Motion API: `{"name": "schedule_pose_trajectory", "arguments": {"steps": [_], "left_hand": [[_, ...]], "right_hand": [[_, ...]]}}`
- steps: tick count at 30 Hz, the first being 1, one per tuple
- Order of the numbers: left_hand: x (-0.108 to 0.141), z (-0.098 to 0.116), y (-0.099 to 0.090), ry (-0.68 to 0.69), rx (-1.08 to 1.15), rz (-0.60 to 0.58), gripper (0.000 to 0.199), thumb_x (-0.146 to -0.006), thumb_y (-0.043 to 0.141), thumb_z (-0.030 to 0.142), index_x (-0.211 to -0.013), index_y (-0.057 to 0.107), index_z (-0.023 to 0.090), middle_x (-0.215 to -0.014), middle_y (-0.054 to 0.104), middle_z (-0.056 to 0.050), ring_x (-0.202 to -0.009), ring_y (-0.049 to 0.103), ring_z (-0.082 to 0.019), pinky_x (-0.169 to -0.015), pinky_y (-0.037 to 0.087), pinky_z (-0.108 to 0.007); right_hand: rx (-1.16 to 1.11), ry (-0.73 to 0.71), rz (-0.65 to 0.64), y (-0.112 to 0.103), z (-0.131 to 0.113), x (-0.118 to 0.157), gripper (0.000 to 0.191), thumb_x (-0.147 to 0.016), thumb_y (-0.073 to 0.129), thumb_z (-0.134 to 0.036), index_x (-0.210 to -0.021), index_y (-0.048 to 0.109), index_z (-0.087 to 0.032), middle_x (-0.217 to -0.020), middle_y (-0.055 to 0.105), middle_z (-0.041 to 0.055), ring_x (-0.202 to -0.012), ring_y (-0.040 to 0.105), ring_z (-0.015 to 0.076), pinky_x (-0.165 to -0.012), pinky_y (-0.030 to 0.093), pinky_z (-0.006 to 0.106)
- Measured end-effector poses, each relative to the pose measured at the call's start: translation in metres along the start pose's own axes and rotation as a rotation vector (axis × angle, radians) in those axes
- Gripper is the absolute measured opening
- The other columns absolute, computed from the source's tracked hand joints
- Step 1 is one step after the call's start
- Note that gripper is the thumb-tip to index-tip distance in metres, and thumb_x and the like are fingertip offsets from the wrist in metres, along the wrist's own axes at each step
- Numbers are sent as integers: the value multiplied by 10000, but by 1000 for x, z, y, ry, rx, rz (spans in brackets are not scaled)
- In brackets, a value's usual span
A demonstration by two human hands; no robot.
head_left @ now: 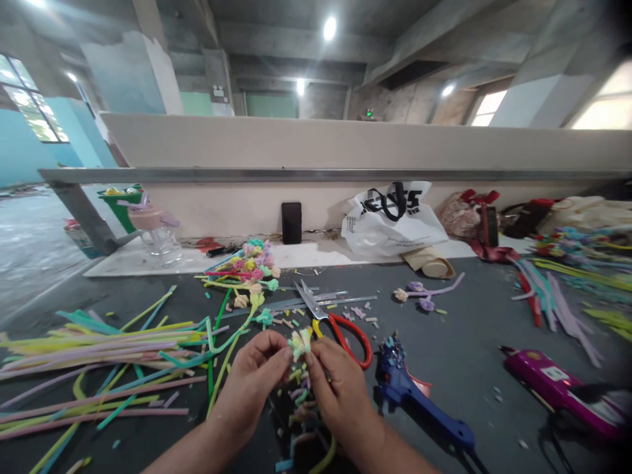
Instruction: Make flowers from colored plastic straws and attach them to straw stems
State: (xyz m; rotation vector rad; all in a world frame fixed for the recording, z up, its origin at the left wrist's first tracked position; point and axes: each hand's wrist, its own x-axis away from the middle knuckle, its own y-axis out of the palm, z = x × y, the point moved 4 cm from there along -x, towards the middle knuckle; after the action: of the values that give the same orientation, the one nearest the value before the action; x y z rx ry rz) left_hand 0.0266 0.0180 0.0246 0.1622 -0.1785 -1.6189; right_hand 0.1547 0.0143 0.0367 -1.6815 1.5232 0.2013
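Note:
My left hand and my right hand meet at the middle front of the table, each in a pinch. Between their fingertips is a small pale yellow and mint flower of fuzzy pipe cleaner, gripped from both sides. Below it, short curled pipe cleaner pieces lie between my wrists, partly hidden. Just beyond my right hand, scissors with red and yellow handles lie with blades slightly apart. A blue glue gun rests to the right of that hand. Loose pastel pipe cleaners spread left of my left hand.
Bunched pipe cleaner flowers lie at the back, with purple ones farther right. A magenta tool lies at right. Along the back board stand a black phone, a white bag and a clear cup.

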Motion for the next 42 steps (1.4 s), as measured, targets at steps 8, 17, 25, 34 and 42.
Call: {"name": "schedule_pose_trajectory", "arguments": {"steps": [8,17,25,34,42], "left_hand": [[2,-1,1,-43,23,-15,189,-725,602,237,-591,498,151,-497,475,37,-503,368,-76,-514,306,-193],[4,9,-4,84,-26,-5,138,-777,575,275,-702,540,164,-581,453,39,-555,372,-78,-523,310,-179],[7,28,-13,349,-323,46,64,-797,533,235,-759,559,191,-700,514,5,-641,447,-118,-599,371,-210],[8,38,-9,607,-629,-76,78,-789,528,144,-729,546,191,-692,520,-10,-659,489,-136,-619,390,-233],[6,39,-8,633,-656,-110,91,-788,519,142,-718,549,193,-692,525,-20,-675,497,-148,-635,397,-244]], "right_hand": [[50,9,-1,0,0,1,212,-865,392,-153,-669,468,-173,-634,479,11,-600,455,128,-567,352,239],[-114,98,1,-4,6,1,223,-883,403,-219,-682,490,-179,-648,472,2,-617,459,129,-581,362,237],[-199,156,-83,-1,8,2,221,-885,415,-259,-696,496,-180,-655,468,-6,-617,457,122,-577,364,226],[-108,14,-177,2,0,1,183,-883,388,-186,-728,486,-180,-659,454,3,-629,441,131,-579,342,248],[-126,36,-153,1,1,2,225,-878,408,-223,-664,465,-182,-634,433,-6,-606,418,124,-563,321,249]]}}
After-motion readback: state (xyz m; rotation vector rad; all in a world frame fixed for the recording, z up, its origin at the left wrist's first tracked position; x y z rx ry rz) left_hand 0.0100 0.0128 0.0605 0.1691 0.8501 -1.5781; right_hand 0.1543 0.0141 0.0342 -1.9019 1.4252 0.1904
